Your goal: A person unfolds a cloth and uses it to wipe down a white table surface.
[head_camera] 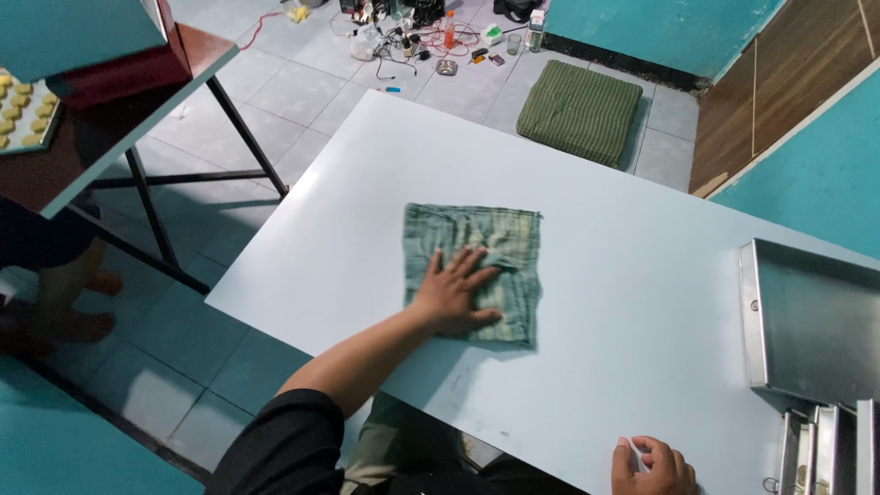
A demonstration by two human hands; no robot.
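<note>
A green checked cloth [500, 243] lies spread flat on the pale blue table [632, 284]. My left hand [454, 293] presses flat on the cloth's near left part, fingers apart and pointing toward the far right. My right hand [653, 467] rests at the table's near edge, fingers curled over the rim, away from the cloth.
A shiny metal tray [811, 321] lies at the table's right, with more metal pieces [825, 445] below it. A green cushion [579, 110] and scattered small items with cables [412, 37] lie on the tiled floor. Another table [101, 119] with a person's bare feet [78, 316] under it stands left.
</note>
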